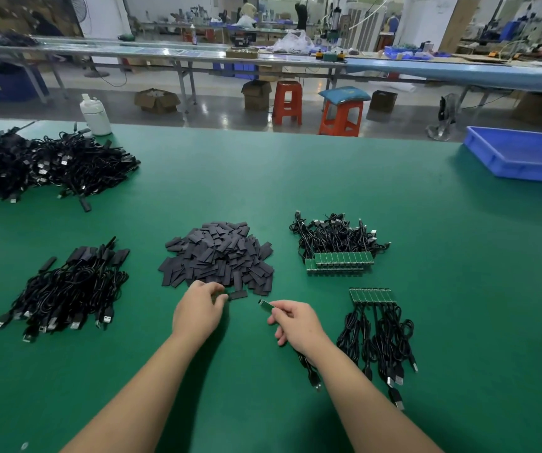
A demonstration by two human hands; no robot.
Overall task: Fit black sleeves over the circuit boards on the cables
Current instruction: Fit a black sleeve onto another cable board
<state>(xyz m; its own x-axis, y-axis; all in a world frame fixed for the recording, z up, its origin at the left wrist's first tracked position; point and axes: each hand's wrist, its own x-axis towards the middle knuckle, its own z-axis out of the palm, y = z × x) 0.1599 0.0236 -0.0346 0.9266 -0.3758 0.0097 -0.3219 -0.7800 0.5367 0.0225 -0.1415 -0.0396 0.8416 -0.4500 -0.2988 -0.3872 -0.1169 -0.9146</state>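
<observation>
On the green-matted table point(328, 197), the left hand point(197, 310) reached to the near edge of the heap of flat black sleeves point(219, 256), its fingers curled and pinching one black sleeve point(237, 295) that lay just off the heap. The right hand point(295, 322) held a thin black cable point(309, 367) with its fingers closed around the end, the small green circuit board point(264, 305) poking out toward the sleeve and close to it but not touching; the cable's plug trailed on the table below the wrist. To the right lay a row of unsleeved boards on coiled cables point(374, 322), with a second bundle of bare boards point(338, 253) further back, and a pile of cables already sleeved point(67, 289) sat to the left. The sleeve looked flattened, so the likeliest trouble was its mouth staying closed and the board's corner catching on the edge, buckling the sleeve rather than entering. A loose pinch could also drag a neighbouring sleeve from the heap, or let the chosen one slip.
</observation>
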